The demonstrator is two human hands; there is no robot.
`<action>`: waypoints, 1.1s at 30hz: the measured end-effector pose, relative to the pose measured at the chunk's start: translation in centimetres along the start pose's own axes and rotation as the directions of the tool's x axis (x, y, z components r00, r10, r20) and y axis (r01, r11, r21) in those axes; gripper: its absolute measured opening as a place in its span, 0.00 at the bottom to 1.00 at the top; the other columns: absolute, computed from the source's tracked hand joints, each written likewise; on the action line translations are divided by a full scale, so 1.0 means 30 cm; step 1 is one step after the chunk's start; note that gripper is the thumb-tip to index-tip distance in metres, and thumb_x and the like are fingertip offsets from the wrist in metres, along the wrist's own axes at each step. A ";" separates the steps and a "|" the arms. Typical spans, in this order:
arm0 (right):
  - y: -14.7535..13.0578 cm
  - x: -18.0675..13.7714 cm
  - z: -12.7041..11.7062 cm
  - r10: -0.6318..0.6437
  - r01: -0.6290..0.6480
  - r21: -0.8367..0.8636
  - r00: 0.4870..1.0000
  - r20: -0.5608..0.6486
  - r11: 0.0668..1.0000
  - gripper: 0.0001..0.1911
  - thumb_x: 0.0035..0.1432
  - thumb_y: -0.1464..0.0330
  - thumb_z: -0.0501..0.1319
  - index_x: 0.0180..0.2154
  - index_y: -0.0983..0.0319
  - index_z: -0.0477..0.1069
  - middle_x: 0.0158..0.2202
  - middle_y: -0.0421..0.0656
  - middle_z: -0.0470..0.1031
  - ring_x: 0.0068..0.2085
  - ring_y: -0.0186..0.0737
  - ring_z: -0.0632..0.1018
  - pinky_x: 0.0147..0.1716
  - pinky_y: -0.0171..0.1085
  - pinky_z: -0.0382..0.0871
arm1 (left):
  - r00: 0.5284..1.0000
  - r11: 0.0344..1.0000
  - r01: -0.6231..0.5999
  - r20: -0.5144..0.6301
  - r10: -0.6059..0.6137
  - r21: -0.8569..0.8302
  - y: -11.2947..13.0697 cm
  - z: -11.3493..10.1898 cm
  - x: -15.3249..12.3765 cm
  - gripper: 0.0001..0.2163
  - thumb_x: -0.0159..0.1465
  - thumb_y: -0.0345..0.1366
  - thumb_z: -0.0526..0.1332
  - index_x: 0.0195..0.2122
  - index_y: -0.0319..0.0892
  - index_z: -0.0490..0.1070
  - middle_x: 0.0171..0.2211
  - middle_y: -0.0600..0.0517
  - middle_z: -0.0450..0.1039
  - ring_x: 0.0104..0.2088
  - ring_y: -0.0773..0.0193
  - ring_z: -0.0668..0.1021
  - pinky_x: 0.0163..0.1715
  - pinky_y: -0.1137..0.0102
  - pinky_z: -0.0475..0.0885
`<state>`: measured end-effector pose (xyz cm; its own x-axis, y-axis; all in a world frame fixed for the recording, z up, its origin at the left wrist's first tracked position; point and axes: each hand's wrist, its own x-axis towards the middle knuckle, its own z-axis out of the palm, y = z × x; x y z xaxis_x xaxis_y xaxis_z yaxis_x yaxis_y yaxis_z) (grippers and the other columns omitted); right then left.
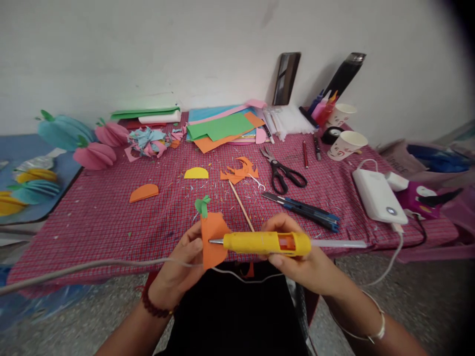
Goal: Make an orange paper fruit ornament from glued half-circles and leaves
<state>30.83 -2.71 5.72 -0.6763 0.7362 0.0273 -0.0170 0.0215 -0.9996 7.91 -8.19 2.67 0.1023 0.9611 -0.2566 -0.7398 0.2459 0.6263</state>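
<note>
My left hand [178,269] is closed on an orange paper carrot shape [213,240] with a green paper leaf [202,204] at its top, held upright over my lap. My right hand [304,264] grips a yellow glue gun [267,243] lying sideways, its metal tip touching the orange paper's middle. A clear glue stick [339,244] pokes out of the gun's back end. A thin wooden stick [241,206] rises from behind the gun toward the table. The gun's grey cord [92,267] runs off to the left.
On the red checked tablecloth [111,217] lie black scissors [284,173], a blue utility knife [302,207], orange scraps [237,172], yellow [196,173] and orange [144,192] half-circles, stacked coloured paper [220,128], paper cups [347,144], a white power bank [376,195]. Paper fruit [94,154] sit at left.
</note>
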 end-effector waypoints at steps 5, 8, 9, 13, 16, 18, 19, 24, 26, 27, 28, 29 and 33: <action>0.005 -0.010 0.002 0.012 -0.011 -0.016 0.999 0.032 1.000 0.13 0.58 0.68 0.61 0.43 0.57 0.59 0.34 0.40 0.67 0.31 0.34 0.70 0.27 0.32 0.63 | 0.998 0.999 -0.045 -0.031 0.046 0.013 0.008 0.016 0.005 0.19 0.53 0.40 0.73 0.45 0.43 0.77 0.40 0.50 0.82 0.40 0.59 0.82 0.41 0.70 0.77; 0.009 -0.006 -0.002 0.019 -0.018 -0.025 0.999 0.049 1.000 0.13 0.58 0.69 0.61 0.43 0.57 0.60 0.35 0.40 0.67 0.31 0.34 0.71 0.27 0.33 0.64 | 0.995 0.998 -0.059 -0.085 0.059 -0.004 0.002 0.006 0.007 0.18 0.55 0.40 0.72 0.46 0.44 0.76 0.41 0.49 0.82 0.41 0.58 0.82 0.42 0.68 0.77; 0.011 -0.004 -0.003 0.020 -0.018 -0.031 0.998 0.055 0.999 0.13 0.58 0.69 0.61 0.44 0.57 0.60 0.35 0.40 0.67 0.32 0.34 0.71 0.27 0.33 0.64 | 0.992 0.998 -0.066 -0.106 0.064 -0.013 0.000 0.003 0.007 0.18 0.54 0.39 0.72 0.46 0.44 0.76 0.41 0.49 0.82 0.41 0.58 0.82 0.43 0.68 0.77; 0.013 -0.002 0.002 0.013 -0.009 -0.061 0.998 0.056 0.998 0.14 0.56 0.70 0.61 0.43 0.58 0.60 0.35 0.40 0.66 0.32 0.34 0.70 0.27 0.32 0.64 | 0.982 0.997 -0.079 -0.172 0.075 -0.021 -0.002 0.003 0.010 0.19 0.51 0.38 0.74 0.44 0.43 0.77 0.39 0.50 0.82 0.36 0.59 0.83 0.40 0.68 0.79; 0.002 -0.009 0.012 0.023 -0.016 -0.068 0.995 0.100 0.998 0.15 0.55 0.70 0.62 0.43 0.58 0.60 0.34 0.39 0.66 0.30 0.32 0.68 0.25 0.30 0.63 | 0.962 0.996 -0.090 -0.260 0.085 -0.009 0.014 0.013 0.013 0.14 0.53 0.35 0.72 0.40 0.41 0.78 0.38 0.50 0.82 0.33 0.61 0.82 0.36 0.70 0.80; -0.003 -0.010 -0.001 -0.007 0.019 -0.116 0.995 0.102 0.993 0.18 0.56 0.68 0.63 0.47 0.58 0.61 0.38 0.40 0.67 0.32 0.33 0.70 0.27 0.31 0.66 | 0.935 0.994 -0.108 -0.342 0.093 -0.025 0.039 0.015 0.017 0.08 0.57 0.30 0.68 0.38 0.40 0.78 0.38 0.48 0.82 0.35 0.60 0.83 0.37 0.69 0.80; -0.003 -0.007 -0.020 -0.040 0.052 -0.167 0.996 0.076 0.985 0.20 0.57 0.67 0.63 0.49 0.57 0.61 0.41 0.42 0.68 0.36 0.35 0.72 0.31 0.33 0.68 | 0.915 0.991 -0.126 -0.392 0.097 -0.050 0.054 0.014 0.020 0.05 0.59 0.28 0.65 0.37 0.40 0.78 0.37 0.48 0.82 0.35 0.59 0.83 0.37 0.68 0.81; 0.017 0.021 -0.212 -0.240 0.071 -0.603 0.949 -0.205 0.795 0.28 0.61 0.69 0.60 0.60 0.57 0.55 0.55 0.51 0.65 0.51 0.47 0.71 0.49 0.48 0.68 | 0.859 0.983 -0.138 -0.508 0.058 -0.122 0.112 -0.007 0.021 0.13 0.65 0.27 0.53 0.40 0.40 0.78 0.38 0.44 0.82 0.35 0.57 0.84 0.33 0.66 0.81; 0.020 0.032 -0.267 -0.253 0.016 -0.659 0.930 -0.266 0.752 0.26 0.61 0.68 0.60 0.59 0.58 0.57 0.56 0.52 0.65 0.54 0.51 0.70 0.53 0.53 0.65 | 0.903 0.980 -0.142 -0.423 0.072 -0.137 0.111 -0.016 0.016 0.09 0.64 0.29 0.58 0.40 0.40 0.79 0.38 0.43 0.82 0.35 0.56 0.84 0.34 0.68 0.81; 0.019 0.035 -0.276 -0.236 -0.001 -0.631 0.927 -0.292 0.776 0.26 0.61 0.67 0.60 0.59 0.58 0.57 0.56 0.52 0.65 0.53 0.51 0.71 0.53 0.54 0.65 | 0.935 0.982 -0.127 -0.347 0.072 -0.137 0.105 -0.020 0.014 0.07 0.62 0.30 0.61 0.39 0.40 0.79 0.38 0.43 0.82 0.35 0.57 0.84 0.34 0.69 0.81; 0.015 0.035 -0.271 -0.206 0.008 -0.564 0.936 -0.287 0.826 0.26 0.62 0.65 0.60 0.59 0.57 0.56 0.56 0.52 0.65 0.52 0.50 0.72 0.52 0.52 0.67 | 0.959 0.986 -0.115 -0.272 0.078 -0.122 0.097 -0.024 0.013 0.07 0.60 0.31 0.65 0.39 0.41 0.79 0.39 0.44 0.82 0.35 0.57 0.84 0.34 0.70 0.80; 0.009 0.032 -0.254 -0.164 0.015 -0.454 0.943 -0.291 0.891 0.26 0.63 0.64 0.60 0.59 0.56 0.55 0.56 0.51 0.66 0.50 0.48 0.74 0.50 0.49 0.69 | 0.975 0.988 -0.110 -0.202 0.088 -0.104 0.087 -0.028 0.013 0.09 0.58 0.32 0.67 0.41 0.42 0.79 0.41 0.44 0.82 0.37 0.57 0.83 0.37 0.71 0.80; -0.019 0.007 -0.120 -0.011 0.008 -0.028 0.994 -0.112 1.000 0.25 0.64 0.59 0.59 0.59 0.53 0.53 0.47 0.47 0.72 0.40 0.40 0.79 0.38 0.39 0.75 | 0.994 0.996 -0.080 -0.074 0.076 -0.043 0.048 -0.028 0.011 0.14 0.56 0.35 0.71 0.45 0.43 0.78 0.44 0.46 0.81 0.41 0.58 0.83 0.42 0.70 0.78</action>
<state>33.34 -0.15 6.29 -0.5889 0.8073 0.0381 -0.0015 0.0460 -0.9989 6.31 -7.63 2.87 -0.0041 0.9651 -0.2618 -0.7733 0.1629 0.6128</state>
